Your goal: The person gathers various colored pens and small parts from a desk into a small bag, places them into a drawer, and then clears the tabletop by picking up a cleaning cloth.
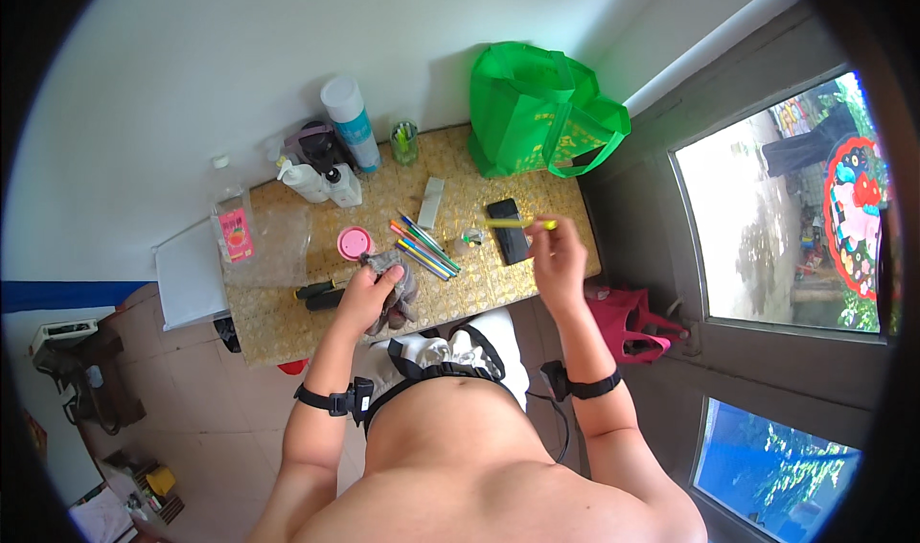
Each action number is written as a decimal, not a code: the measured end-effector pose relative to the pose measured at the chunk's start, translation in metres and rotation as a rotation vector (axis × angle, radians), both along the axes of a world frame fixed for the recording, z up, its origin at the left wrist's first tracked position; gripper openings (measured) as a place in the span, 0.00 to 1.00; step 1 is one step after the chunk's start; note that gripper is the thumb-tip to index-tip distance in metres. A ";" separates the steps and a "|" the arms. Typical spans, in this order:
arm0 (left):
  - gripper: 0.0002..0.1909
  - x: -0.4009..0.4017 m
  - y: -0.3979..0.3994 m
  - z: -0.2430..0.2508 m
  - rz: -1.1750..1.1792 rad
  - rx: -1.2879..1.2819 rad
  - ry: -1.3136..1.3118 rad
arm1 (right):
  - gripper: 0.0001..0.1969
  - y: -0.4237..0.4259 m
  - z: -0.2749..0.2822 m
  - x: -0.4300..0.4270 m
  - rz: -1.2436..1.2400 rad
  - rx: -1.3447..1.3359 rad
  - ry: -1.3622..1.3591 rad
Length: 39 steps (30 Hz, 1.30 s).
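Observation:
In my left hand point(365, 300), over the table's front edge, is a bunched grey cloth point(397, 293). My right hand point(559, 261) pinches a yellow pen point(514, 223) by one end and holds it level above a dark smartphone point(508, 232). Several coloured pens point(425, 248) lie side by side on the patterned tablecloth point(474, 284) between my hands. Just right of them is a small clear container point(471, 239) with something green in it. A round pink lid or tub point(354, 243) sits beyond the cloth. Behind the pens lies a pale flat box point(430, 203).
A green shopping bag point(525, 119) stands at the back right. Along the wall are a glass holding green pens point(404, 142), a spray can point(352, 122) and white bottles point(316, 183). A plastic bottle point(231, 219) and a black-handled tool point(316, 295) lie left. A pink bag point(632, 324) hangs right.

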<state>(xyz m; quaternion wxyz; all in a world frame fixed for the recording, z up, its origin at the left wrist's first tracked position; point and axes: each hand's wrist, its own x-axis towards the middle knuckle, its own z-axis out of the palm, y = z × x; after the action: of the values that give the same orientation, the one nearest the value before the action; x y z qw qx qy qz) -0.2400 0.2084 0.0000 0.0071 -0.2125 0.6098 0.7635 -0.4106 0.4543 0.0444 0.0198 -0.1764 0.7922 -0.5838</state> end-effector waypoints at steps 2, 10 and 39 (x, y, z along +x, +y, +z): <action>0.15 -0.004 -0.002 0.006 0.063 -0.004 0.015 | 0.08 -0.003 -0.025 0.005 0.036 0.190 0.027; 0.15 -0.023 -0.001 0.041 0.292 0.133 0.080 | 0.10 -0.022 -0.059 0.005 0.086 0.469 0.065; 0.37 0.061 -0.032 0.018 0.410 0.123 0.283 | 0.16 -0.063 -0.263 0.044 0.748 1.200 -0.185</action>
<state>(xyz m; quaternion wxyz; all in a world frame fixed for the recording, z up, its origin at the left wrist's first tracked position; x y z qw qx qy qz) -0.1794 0.1760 0.0181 -0.2202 -0.2217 0.5013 0.8069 -0.3661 0.3915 -0.2183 0.3794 -0.3449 0.8584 -0.0139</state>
